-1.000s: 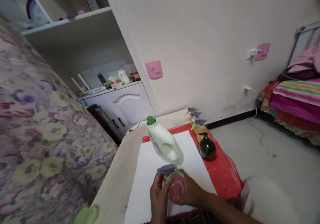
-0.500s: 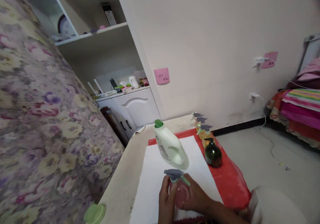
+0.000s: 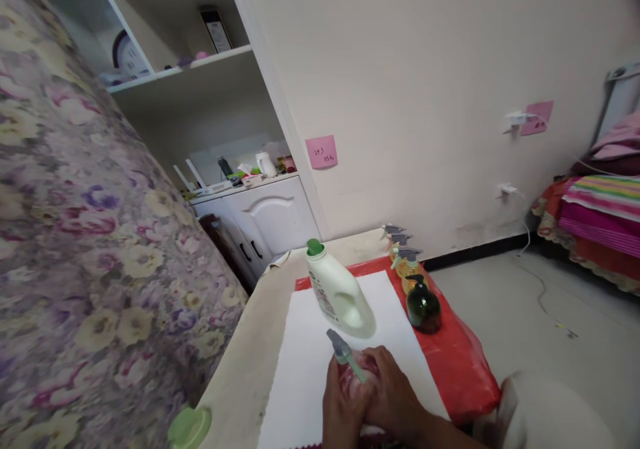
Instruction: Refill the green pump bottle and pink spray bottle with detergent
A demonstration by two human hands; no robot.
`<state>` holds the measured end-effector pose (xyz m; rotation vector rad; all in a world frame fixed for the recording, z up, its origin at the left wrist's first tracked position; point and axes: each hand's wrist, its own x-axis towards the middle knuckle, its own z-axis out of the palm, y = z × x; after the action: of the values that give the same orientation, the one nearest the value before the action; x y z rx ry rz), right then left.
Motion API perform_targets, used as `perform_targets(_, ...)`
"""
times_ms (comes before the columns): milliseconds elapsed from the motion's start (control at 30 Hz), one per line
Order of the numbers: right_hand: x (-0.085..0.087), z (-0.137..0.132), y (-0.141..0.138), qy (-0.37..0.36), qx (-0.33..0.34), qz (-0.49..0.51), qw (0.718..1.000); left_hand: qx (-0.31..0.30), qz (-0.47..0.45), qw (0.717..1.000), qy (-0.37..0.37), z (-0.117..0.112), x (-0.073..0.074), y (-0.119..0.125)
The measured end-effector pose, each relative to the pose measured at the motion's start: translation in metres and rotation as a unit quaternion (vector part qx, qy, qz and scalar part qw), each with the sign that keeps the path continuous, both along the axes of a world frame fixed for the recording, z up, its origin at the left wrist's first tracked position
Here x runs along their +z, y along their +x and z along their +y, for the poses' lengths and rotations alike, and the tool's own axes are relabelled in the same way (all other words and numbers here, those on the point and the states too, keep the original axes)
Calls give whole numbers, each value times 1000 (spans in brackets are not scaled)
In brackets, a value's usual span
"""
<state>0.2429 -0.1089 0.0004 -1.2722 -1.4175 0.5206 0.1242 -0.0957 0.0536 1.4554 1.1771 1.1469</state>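
Observation:
Between my two hands, over the near part of a white sheet (image 3: 285, 375), is a pink see-through spray bottle (image 3: 350, 381) with a grey and light green trigger head. The bottle is tilted, its head pointing up and left. My left hand (image 3: 340, 405) is closed around its left side. My right hand (image 3: 393, 389) wraps its right side, fingers over the top of the body. Just beyond stands a pale green detergent jug (image 3: 345, 302), its mouth uncapped with a green spout showing. A light green cap (image 3: 190, 427) lies at the table's near left.
On the red cover (image 3: 465, 362) at right stand a dark green pump bottle (image 3: 423, 307) and several spray bottles (image 3: 411, 269) in a row. A floral curtain (image 3: 115, 235) hangs at left. A white cabinet (image 3: 270, 219) and the wall are behind the table.
The spray bottle has tipped over from nearly upright, its trigger head swinging round toward me. My right hand has shifted higher over the bottle's body. The jug and other bottles have stayed put.

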Motion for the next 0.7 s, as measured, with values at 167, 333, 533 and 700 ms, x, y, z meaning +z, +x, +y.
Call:
perform_targets(167, 15, -2, 18, -61, 152, 117, 980, -51, 25, 998, 14, 0, 25, -11)
perform_targets(333, 19, 3, 33, -134, 377, 283, 872, -165, 53, 985, -3, -2, 40, -16)
perform_targets(533, 23, -1, 38, -111, 410, 310, 851, -216, 51, 975, -12, -1, 28, -18)
perform_targets(700, 26, -11, 32, -96, 302, 273, 909, -138, 44, 990, -2, 1, 4, -15)
